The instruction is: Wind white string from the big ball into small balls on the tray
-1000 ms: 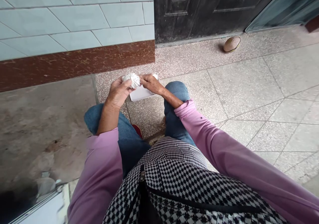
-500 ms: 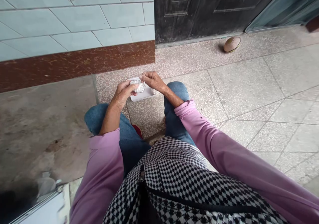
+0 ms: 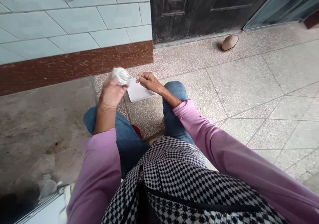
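My left hand [image 3: 112, 92] grips a bundle of white cord [image 3: 121, 75], raised and tilted, a little blurred by motion. From the bundle a thin white strand [image 3: 132, 77] runs across to my right hand [image 3: 149, 81], whose thumb and fingers pinch its end. Below both hands a flat white sheet or tray [image 3: 141, 91] lies on the speckled floor between my knees. A small pale thing on its right side is mostly hidden behind my right hand.
A tiled wall [image 3: 72, 21] with a brown base strip [image 3: 99, 57] stands ahead, beside a dark door [image 3: 194, 11]. A rounded pinkish object [image 3: 229, 43] lies by the door. A glass pane [image 3: 271, 11] leans at far right. A clear cup-like container [image 3: 47, 188] stands at lower left.
My left hand has moved left and up with the cord bundle and turned. My right hand has shifted slightly left, and a strand now stretches between the hands.
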Available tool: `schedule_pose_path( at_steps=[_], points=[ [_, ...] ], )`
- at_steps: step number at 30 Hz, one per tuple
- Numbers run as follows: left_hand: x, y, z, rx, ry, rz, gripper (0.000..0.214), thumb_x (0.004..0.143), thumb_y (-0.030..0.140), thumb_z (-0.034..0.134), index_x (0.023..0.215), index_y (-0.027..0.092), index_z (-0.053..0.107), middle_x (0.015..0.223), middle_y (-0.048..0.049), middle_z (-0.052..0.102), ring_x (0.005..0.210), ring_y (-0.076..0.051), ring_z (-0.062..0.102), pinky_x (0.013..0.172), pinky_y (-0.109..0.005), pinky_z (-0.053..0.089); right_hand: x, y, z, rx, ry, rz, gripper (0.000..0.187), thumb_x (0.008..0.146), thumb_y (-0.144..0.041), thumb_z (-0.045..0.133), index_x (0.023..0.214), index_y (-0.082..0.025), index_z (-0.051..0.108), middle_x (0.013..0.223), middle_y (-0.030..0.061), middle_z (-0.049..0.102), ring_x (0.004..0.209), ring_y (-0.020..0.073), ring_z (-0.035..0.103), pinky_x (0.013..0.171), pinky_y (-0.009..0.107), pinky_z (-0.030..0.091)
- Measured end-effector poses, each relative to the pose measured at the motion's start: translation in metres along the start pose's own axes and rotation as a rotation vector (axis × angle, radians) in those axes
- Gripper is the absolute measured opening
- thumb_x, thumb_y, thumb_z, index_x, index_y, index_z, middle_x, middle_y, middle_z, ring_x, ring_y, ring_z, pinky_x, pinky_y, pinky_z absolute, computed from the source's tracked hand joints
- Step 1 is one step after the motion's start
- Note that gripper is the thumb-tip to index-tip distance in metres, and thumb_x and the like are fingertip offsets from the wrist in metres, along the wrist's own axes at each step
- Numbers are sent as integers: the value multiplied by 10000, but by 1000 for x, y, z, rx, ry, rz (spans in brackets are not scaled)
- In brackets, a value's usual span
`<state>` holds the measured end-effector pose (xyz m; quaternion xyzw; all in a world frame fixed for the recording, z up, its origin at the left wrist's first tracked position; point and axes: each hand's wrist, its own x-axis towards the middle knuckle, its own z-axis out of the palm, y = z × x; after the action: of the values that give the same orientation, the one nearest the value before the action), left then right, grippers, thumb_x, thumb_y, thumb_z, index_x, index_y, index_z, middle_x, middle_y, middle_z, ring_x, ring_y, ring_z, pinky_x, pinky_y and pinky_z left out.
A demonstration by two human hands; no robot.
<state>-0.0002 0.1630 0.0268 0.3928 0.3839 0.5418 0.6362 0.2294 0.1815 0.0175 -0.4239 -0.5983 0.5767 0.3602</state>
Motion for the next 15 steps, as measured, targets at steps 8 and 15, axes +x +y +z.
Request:
schedule_pose_path(
  at_steps=[8,15],
  points=[
    [3,76,-89,144,608,262,747,890,870,941,1074,306,487,1630,39,827,1920,-207,431,1455,-338,619,0,-12,-62,-175,-82,-144,535,1288,-477,913,906,-187,675,732,-75,463,723,125,391,657,267,329],
    [-50,121,-141,426,900,53,529,883,769,682,1067,331,450,1960,159,668,1993,-150,351,1535,-414,576,1,-15,-167,-275,121,-42,348,1213,-196,909,917,-172,728,708,-70,527,710,108,456,677,221,453]
  ],
)
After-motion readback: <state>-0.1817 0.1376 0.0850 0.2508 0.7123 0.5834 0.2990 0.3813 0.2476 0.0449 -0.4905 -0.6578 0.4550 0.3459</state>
